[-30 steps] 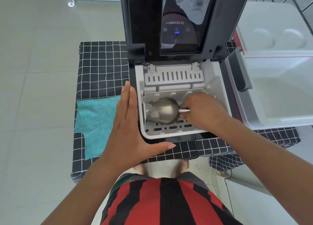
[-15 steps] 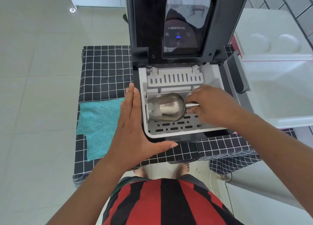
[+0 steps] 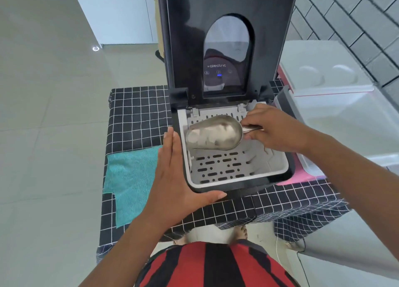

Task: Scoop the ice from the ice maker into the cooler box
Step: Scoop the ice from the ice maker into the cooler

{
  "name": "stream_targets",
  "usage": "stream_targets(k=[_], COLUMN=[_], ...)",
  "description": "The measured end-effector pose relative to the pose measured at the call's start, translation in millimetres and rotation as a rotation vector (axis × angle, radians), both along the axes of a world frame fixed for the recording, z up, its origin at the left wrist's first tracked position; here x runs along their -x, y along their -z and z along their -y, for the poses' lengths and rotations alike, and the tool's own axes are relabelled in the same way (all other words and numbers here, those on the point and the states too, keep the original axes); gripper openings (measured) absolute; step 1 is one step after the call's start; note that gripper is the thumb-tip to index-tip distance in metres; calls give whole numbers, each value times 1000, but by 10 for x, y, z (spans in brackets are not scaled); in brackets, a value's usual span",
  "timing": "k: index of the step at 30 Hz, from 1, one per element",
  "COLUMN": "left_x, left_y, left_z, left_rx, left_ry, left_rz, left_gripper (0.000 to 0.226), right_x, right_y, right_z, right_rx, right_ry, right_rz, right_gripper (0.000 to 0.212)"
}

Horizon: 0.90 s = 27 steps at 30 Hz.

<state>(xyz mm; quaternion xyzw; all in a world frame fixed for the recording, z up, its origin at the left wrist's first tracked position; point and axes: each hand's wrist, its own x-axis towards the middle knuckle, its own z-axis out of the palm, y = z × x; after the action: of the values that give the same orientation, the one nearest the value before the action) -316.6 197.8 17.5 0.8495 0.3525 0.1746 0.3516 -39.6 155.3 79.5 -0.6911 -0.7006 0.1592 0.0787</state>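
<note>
Gripping the handle, the right hand [image 3: 275,128] holds a steel scoop [image 3: 213,133] of white ice [image 3: 210,134] above the black ice maker [image 3: 226,49] — handle pointing right toward the white cooler box [image 3: 345,122]; flat left hand [image 3: 172,178] braces the maker.

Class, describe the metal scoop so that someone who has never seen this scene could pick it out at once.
Find the black ice maker with its lid raised, standing on the checked cloth. Inside its white basket, the right hand holds the metal scoop by its handle. It is the only shiny silver thing there, and it is loaded with pale ice.
</note>
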Motion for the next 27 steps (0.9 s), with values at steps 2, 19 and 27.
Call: stream_targets(k=[2,19,27], left_x=[8,-952,-2402], left_y=[-11,-473,-384], left_z=[2,262,883], left_rx=[-13,-34,-1], left_ry=[3,9,79], left_rz=[1,185,82], left_gripper=[144,113,120], right_x=[-5,-790,-2107], right_y=[4,-421,-431], right_z=[25,1016,1796], right_rx=[-15,-136,1], right_ry=[22,377,529], right_rz=[-43,-3,95], right_gripper=[22,17,16])
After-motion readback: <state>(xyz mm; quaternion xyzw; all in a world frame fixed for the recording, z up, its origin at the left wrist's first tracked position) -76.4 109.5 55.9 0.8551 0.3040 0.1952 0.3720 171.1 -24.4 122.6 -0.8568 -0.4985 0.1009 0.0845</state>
